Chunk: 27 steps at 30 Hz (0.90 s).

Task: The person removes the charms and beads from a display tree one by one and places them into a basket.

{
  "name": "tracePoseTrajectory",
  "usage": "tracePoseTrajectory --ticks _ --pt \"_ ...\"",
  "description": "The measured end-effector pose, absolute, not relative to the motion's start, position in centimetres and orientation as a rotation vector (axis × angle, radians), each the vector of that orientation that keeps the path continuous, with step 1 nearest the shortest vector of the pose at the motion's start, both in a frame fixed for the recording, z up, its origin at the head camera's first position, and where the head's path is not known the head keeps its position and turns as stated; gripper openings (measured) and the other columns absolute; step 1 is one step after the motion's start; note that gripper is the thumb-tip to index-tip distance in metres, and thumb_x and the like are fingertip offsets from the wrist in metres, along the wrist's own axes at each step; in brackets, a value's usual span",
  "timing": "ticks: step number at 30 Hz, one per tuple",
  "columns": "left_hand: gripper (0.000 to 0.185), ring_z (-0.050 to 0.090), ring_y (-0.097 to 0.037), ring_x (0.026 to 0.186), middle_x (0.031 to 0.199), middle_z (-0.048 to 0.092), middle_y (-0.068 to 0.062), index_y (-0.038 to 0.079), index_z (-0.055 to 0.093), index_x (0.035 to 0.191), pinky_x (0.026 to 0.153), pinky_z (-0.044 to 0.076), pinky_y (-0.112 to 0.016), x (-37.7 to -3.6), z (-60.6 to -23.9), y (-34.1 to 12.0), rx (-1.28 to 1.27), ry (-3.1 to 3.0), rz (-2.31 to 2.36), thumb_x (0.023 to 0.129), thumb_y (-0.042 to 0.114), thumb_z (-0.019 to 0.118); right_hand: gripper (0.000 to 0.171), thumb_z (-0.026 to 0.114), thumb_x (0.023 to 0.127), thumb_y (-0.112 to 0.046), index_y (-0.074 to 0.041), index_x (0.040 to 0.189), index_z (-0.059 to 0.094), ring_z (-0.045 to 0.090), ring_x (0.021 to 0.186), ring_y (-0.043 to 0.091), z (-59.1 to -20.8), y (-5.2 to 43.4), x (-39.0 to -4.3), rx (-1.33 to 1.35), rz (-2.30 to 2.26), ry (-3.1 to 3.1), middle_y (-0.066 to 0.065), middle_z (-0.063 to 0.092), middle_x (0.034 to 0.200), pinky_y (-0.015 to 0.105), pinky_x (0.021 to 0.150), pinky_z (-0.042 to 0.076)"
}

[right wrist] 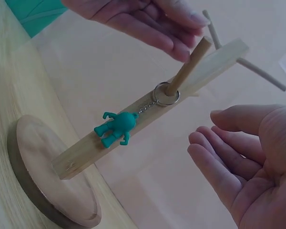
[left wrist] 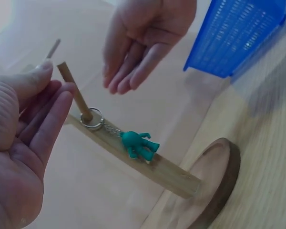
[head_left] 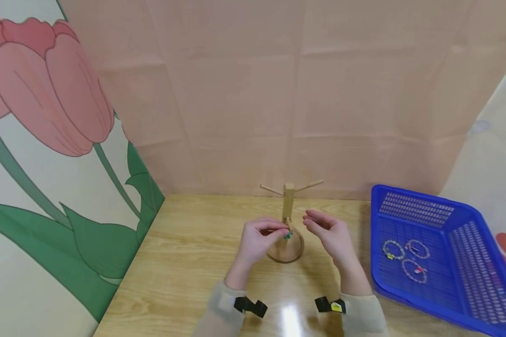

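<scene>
I see a green figure keychain (right wrist: 115,128) hanging by its ring (right wrist: 166,93) from a lower peg (right wrist: 188,66) of the wooden stand (head_left: 287,220), which sits mid-table, well left of the blue basket (head_left: 464,220). My left hand (head_left: 259,238) hovers just left of the peg, fingers relaxed and holding nothing, fingertips (right wrist: 181,50) near its tip. My right hand (head_left: 329,231) is just right of the stand, palm open and empty.

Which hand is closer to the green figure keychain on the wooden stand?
Left. The left hand has fingertips at the peg carrying the green figure keychain; the right hand hovers open, apart, on the wooden stand's other side.
</scene>
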<state>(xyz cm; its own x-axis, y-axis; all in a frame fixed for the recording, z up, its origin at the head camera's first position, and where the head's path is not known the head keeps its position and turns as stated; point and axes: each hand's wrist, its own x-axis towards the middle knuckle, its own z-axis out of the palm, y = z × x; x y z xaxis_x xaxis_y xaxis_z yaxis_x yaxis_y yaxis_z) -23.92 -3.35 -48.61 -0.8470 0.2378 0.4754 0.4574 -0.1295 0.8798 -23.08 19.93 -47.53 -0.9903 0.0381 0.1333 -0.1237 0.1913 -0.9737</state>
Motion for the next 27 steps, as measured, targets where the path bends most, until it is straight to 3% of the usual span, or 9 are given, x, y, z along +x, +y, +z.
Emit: tracePoseTrajectory --ticks 6,9,11,13,18,27 --pt "0.011 0.078 -0.031 0.088 0.097 0.081 -0.013 -0.004 0.081 0.102 0.077 0.068 -0.028 -24.3 -47.9 -4.3 -0.524 -1.88 -2.104 0.095 0.006 0.082 0.04 0.077 0.103 -0.02 0.0 0.136 0.07 0.071 0.106 0.003 -47.8 19.5 -23.3 0.096 1.831 -2.385 0.018 0.075 0.127 0.013 0.092 0.058" --pt "0.016 0.079 -0.027 0.089 0.1 0.08 -0.018 -0.008 0.079 0.106 0.083 0.068 -0.03 -24.7 -46.9 -5.0 -0.393 -1.788 -2.125 0.095 0.003 0.082 0.038 0.077 0.103 -0.022 -0.002 0.134 0.072 0.071 0.106 0.007 -47.9 19.0 -23.4 0.126 1.765 -2.418 0.016 0.077 0.124 0.012 0.091 0.057" --pt "0.018 0.078 -0.016 0.09 0.105 0.079 -0.022 -0.01 0.077 0.11 0.086 0.068 -0.031 -25.1 -45.9 -5.3 -0.343 -1.736 -2.124 0.094 0.0 0.081 0.036 0.078 0.102 -0.022 -0.003 0.132 0.074 0.072 0.106 0.011 -48.0 18.6 -23.5 0.146 1.717 -2.432 0.014 0.078 0.121 0.012 0.088 0.058" --pt "0.023 0.077 -0.014 0.095 0.111 0.077 -0.025 -0.011 0.075 0.115 0.089 0.067 -0.031 -25.4 -44.7 -5.6 -0.343 -1.7 -2.115 0.095 -0.002 0.08 0.034 0.078 0.102 -0.021 -0.002 0.131 0.075 0.073 0.105 0.015 -48.2 18.3 -23.5 0.184 1.674 -2.432 0.013 0.079 0.118 0.012 0.087 0.059" --pt "0.03 0.077 -0.024 0.106 0.119 0.076 -0.023 -0.01 0.073 0.124 0.095 0.066 -0.033 -26.2 -42.0 -6.0 -0.47 -1.75 -2.014 0.097 0.001 0.079 0.026 0.079 0.1 -0.011 0.0 0.124 0.078 0.075 0.102 0.02 -48.8 17.4 -23.8 0.252 1.562 -2.415 0.013 0.08 0.112 0.016 0.086 0.062" --pt "0.019 0.078 -0.026 0.097 0.109 0.081 -0.012 0.0 0.081 0.114 0.084 0.068 -0.03 -27.0 -40.8 -6.2 -0.551 -1.906 -1.8 0.098 0.009 0.081 0.018 0.08 0.098 -0.007 -0.002 0.115 0.082 0.077 0.1 0.026 -48.8 16.3 -23.6 0.239 1.443 -2.374 0.01 0.081 0.109 0.024 0.082 0.066"
